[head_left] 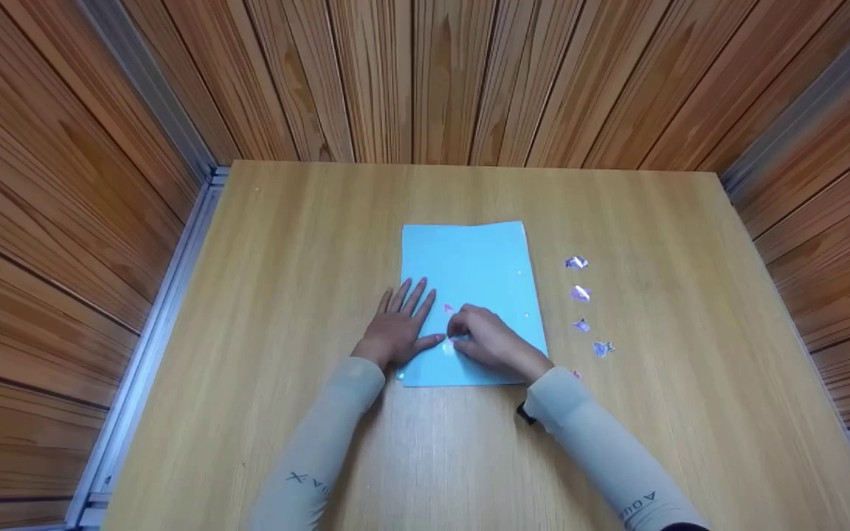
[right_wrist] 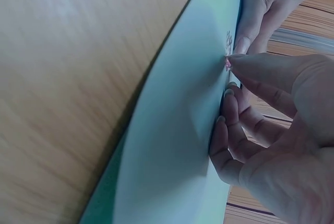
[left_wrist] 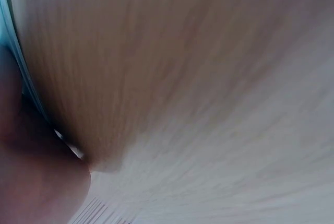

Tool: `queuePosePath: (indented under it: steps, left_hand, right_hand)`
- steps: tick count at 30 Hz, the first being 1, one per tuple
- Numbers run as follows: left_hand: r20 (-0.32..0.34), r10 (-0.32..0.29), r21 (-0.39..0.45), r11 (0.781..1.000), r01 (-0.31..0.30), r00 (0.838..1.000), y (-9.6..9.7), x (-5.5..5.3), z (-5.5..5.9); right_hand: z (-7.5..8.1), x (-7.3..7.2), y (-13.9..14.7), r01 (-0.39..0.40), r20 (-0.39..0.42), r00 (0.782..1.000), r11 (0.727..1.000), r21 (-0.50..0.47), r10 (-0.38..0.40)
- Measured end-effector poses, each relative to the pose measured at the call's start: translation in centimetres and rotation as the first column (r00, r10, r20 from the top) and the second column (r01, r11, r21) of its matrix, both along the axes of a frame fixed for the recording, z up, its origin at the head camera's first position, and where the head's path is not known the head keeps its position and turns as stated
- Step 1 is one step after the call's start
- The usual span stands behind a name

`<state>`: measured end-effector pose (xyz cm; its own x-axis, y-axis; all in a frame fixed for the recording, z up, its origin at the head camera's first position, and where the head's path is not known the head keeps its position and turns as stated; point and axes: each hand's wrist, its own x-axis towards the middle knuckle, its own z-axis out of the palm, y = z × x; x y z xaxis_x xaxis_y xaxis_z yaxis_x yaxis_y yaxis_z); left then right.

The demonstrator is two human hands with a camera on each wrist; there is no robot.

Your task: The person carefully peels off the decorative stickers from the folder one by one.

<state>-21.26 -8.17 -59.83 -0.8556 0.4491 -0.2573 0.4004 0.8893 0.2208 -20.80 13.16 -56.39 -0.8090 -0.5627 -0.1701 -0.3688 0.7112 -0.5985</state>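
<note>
A light-blue sheet or folder [head_left: 462, 254] lies on the table in front of me. My left hand [head_left: 398, 328] rests on its left side, fingers spread; in the left wrist view only a blurred part of the left hand [left_wrist: 42, 187] shows at the lower left. Over the lower middle, my right hand [head_left: 491, 339] has its fingers curled and pinches a small shiny sticker [head_left: 451, 344] against the blue surface. In the right wrist view the thumb tip of the right hand [right_wrist: 271, 109] meets the pinkish sticker [right_wrist: 228, 62]. Another pink sticker [head_left: 448, 308] sits just above.
Right of the sheet, several shiny purple stickers lie in a column on the wooden table [head_left: 307, 243], among them a top sticker [head_left: 576, 262] and a star-like one [head_left: 603, 349]. Wood-panelled walls [head_left: 447, 81] stand behind and at both sides.
</note>
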Motion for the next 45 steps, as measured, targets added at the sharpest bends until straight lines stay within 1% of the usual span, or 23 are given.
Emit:
queuePosePath:
  steps: [4,11,19,22,26,29,34,40,45]
  left_hand:
    - [-0.002,-0.001,0.000,1.000,0.001,1.000,0.01,0.19,0.46]
    - [0.005,0.000,0.001,1.000,0.000,1.000,-0.05,-0.10,-0.15]
    - [0.011,0.000,0.002,1.000,0.000,1.000,-0.04,-0.17,-0.36]
    - [0.007,-0.003,0.005,1.000,0.003,1.000,-0.04,-0.17,-0.34]
    - [-0.003,-0.011,0.003,1.000,0.011,1.000,-0.04,-0.07,0.18]
    - [-0.006,-0.012,-0.004,1.000,0.012,1.000,-0.02,0.10,0.58]
    - [0.008,0.000,-0.005,1.000,0.000,1.000,0.01,0.04,0.35]
    - [0.010,0.000,-0.011,1.000,0.000,1.000,-0.01,-0.15,-0.08]
    - [0.011,0.006,0.003,1.000,-0.006,1.000,-0.03,-0.21,-0.36]
  right_hand:
    - [0.02,0.02,0.00,-0.002,0.010,1.000,1.000,-0.005,0.002]
    - [0.09,0.14,-0.06,0.020,0.023,1.000,1.000,-0.001,-0.020]
    - [0.29,-0.01,-0.61,-0.013,0.010,1.000,0.998,0.067,0.013]
    - [0.18,-0.12,-0.68,-0.014,-0.002,1.000,0.998,0.068,0.014]
    - [0.00,-0.27,-0.68,-0.014,-0.019,1.000,0.998,0.059,0.016]
    - [0.03,-0.28,-0.71,-0.005,-0.007,1.000,0.998,0.063,0.005]
    - [0.14,-0.34,-0.85,0.007,0.016,1.000,0.997,0.072,-0.008]
    - [0.18,-0.29,-0.86,-0.023,0.002,1.000,0.995,0.093,0.023]
    - [0.28,-0.26,-0.79,-0.038,0.002,0.999,0.996,0.081,0.038]
